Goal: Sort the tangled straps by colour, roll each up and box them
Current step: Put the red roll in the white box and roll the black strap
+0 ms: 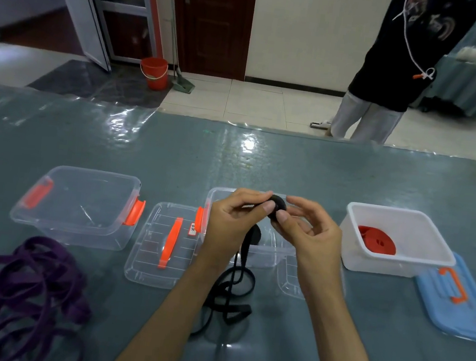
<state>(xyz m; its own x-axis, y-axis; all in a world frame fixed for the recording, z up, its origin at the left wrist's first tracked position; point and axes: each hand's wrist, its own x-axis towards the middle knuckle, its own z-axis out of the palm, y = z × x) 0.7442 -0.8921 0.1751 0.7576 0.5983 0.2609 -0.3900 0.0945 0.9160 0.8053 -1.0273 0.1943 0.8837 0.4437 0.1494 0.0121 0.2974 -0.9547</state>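
You are holding a small black roll [277, 207] up over the middle clear box [251, 259]. Your left hand [233, 220] is pinching it with curled fingers, and your right hand [305, 232] is pinching it too. The loose black strap [229, 295] is hanging down in front of that box. The purple strap [19, 289] is lying far left of it. The red roll [376, 240] is sitting in the white box [400, 258] to its right.
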